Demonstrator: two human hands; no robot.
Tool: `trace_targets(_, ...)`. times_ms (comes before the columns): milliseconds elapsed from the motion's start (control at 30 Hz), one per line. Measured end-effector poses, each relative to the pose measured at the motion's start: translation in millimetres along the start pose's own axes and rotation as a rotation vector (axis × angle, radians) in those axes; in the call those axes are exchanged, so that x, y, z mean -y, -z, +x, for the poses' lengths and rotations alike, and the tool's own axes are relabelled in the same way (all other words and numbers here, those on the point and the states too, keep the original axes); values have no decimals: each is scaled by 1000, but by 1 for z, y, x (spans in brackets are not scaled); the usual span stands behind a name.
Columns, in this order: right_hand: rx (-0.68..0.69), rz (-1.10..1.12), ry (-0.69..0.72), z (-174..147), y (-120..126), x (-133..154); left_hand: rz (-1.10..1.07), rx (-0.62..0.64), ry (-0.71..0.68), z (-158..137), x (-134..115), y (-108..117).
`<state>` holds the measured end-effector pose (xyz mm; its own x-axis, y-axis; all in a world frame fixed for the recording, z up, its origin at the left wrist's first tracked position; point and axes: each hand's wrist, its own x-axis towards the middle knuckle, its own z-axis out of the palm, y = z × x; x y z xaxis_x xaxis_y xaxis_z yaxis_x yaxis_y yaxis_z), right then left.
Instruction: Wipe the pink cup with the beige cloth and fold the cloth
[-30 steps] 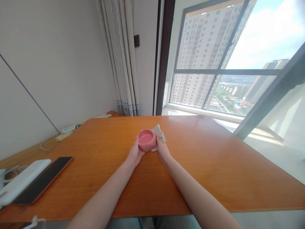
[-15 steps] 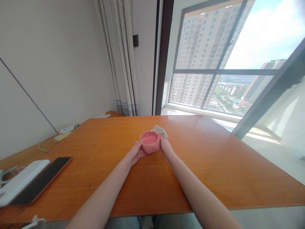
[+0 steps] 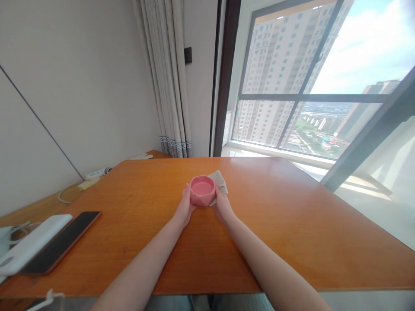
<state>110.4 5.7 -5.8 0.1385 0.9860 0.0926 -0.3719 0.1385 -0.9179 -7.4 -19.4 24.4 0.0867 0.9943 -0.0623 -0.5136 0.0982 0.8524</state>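
A pink faceted ashtray with notches in its rim is held between both hands above the middle of the table, its round hollow facing up. Gripping its left side is my left hand, with the thumb along the outer wall. My right hand is closed on a whitish cloth and presses it to the ashtray's right side. Part of the cloth sticks up behind the rim, and a bit shows beneath the thumb. The undersides of the fingers are hidden.
On the wooden table, a dark phone and a white power bank lie at the left. A power strip sits by the wall. A white cable shows at the near left edge. Windows stand at the right.
My left thumb has moved from over the rim to the outer wall. The cloth has shifted and now also shows lower on the right side. The view has turned slightly left.
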Motion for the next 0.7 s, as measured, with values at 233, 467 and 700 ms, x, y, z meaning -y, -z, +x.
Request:
trace_targets(233, -53, 0, -86, 9, 14, 16, 137, 116, 243, -4, -7, 4)
trace_targets(467, -19, 95, -129, 3, 3, 16, 54, -72, 50, -1, 2, 1)
trace_targets(700, -11, 169, -242, 0, 1, 15, 29, -29, 72, 2, -4, 2)
